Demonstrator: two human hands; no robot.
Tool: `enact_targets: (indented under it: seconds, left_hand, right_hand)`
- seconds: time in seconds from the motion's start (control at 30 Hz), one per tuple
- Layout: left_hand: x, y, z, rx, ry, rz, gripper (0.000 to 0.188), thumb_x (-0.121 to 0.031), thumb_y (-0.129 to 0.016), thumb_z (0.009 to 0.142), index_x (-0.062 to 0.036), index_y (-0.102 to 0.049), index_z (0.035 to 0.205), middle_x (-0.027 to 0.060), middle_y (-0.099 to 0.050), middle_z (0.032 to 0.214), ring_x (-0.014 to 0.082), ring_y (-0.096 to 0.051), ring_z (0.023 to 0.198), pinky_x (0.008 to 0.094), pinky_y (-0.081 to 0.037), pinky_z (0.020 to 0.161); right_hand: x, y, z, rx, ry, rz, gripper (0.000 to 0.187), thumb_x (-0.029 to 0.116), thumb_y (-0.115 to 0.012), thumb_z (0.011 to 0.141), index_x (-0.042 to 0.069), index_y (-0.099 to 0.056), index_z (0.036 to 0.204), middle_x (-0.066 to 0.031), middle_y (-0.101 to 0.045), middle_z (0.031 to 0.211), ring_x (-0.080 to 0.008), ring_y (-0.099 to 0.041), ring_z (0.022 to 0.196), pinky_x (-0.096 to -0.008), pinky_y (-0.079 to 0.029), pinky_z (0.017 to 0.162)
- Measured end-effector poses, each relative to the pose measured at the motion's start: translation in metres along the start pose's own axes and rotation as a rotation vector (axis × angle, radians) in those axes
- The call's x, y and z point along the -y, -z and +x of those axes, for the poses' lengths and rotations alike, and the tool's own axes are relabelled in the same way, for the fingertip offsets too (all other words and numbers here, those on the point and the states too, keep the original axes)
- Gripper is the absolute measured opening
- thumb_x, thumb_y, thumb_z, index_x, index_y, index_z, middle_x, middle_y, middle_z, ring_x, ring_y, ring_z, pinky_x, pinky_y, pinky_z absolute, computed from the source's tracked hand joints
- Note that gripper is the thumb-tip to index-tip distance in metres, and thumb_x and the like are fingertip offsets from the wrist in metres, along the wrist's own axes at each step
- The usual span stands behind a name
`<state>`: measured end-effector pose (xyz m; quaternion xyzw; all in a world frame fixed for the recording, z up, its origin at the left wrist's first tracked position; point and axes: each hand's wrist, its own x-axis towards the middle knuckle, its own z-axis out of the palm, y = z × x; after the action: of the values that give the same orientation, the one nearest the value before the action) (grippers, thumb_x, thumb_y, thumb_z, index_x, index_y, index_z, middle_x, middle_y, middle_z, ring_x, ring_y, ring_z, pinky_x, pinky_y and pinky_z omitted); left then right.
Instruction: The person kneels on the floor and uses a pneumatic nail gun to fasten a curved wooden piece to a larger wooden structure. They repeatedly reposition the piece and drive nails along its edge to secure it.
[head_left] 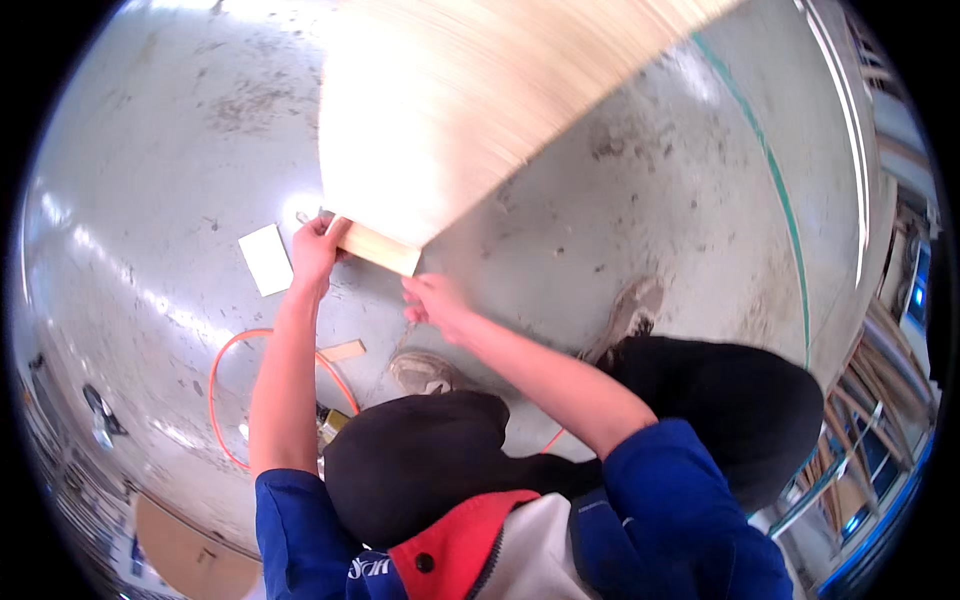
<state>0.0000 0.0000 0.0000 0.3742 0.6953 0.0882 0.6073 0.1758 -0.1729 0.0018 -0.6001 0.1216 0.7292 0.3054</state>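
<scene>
A large pale wooden panel (430, 110) stretches away from me, overexposed at its near left part. Along its near end sits a short wooden strip (378, 247). My left hand (318, 250) is closed on the strip's left end, thumb on top and the other fingers partly hidden beneath. By the strip's right end, just below the panel's corner, is my right hand (437, 303). Its fingers are curled together in a pinch; whatever lies between them is too small or hidden to make out.
A white rectangular sheet (265, 260) lies on the grey floor to the left. Nearer me are an orange hose (213, 385), a small wood offcut (343, 350) and a yellowish tool (332, 422) partly behind my knee. Racks of long pieces (850, 430) stand at the right.
</scene>
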Motion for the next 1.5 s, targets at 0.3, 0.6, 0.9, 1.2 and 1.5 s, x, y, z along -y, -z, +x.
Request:
enact_targets:
  seconds: [0.3,0.6,0.9,1.2,1.5]
  left_hand:
    - [-0.005,0.096,-0.052,-0.974,-0.613,0.788,0.036,-0.022,-0.075,0.098,-0.0045,-0.073,0.130,0.0153,-0.076,0.111,0.0254,-0.072,0.100,0.0373,-0.057,0.091]
    - [-0.067,-0.007,-0.057,-0.271,-0.683,0.115,0.042,-0.015,-0.079,0.094,-0.0030,-0.072,0.134,0.0138,-0.076,0.127,0.0224,-0.072,0.114,0.0341,-0.055,0.102]
    - [-0.079,-0.013,-0.047,-0.205,-0.621,0.072,0.038,-0.014,-0.080,0.095,0.0028,-0.073,0.128,0.0142,-0.078,0.116,0.0184,-0.073,0.105,0.0318,-0.056,0.097]
    - [-0.082,-0.021,-0.050,-0.279,-0.587,0.096,0.034,-0.013,-0.081,0.094,0.0043,-0.075,0.122,0.0125,-0.079,0.111,0.0163,-0.073,0.101,0.0300,-0.056,0.095]
    - [-0.080,-0.017,-0.049,-0.258,-0.585,0.081,0.037,-0.014,-0.082,0.092,0.0051,-0.075,0.123,0.0147,-0.079,0.113,0.0183,-0.074,0.104,0.0317,-0.056,0.097]
  right_hand:
    - [0.026,0.035,-0.024,-0.223,0.529,-0.360,0.027,0.015,-0.077,0.095,-0.002,-0.071,0.115,-0.0080,-0.076,0.093,-0.0111,-0.069,0.077,-0.0270,-0.056,0.070]
    - [0.073,-0.008,-0.071,-0.427,0.897,-0.215,0.040,0.018,-0.085,0.091,-0.006,-0.075,0.122,-0.0108,-0.080,0.105,-0.0126,-0.073,0.091,-0.0273,-0.058,0.085]
    - [0.074,-0.022,-0.052,-0.500,0.946,-0.099,0.024,0.017,-0.085,0.089,-0.001,-0.082,0.106,-0.0111,-0.082,0.091,-0.0116,-0.074,0.079,-0.0267,-0.057,0.079]
    - [0.068,-0.022,-0.048,-0.586,1.047,-0.224,0.022,0.014,-0.082,0.092,-0.005,-0.081,0.102,-0.0145,-0.080,0.085,-0.0133,-0.073,0.074,-0.0285,-0.058,0.075]
    - [0.073,-0.020,-0.056,-0.524,1.035,-0.203,0.023,0.016,-0.081,0.090,-0.004,-0.080,0.101,-0.0143,-0.080,0.088,-0.0148,-0.074,0.077,-0.0304,-0.059,0.078]
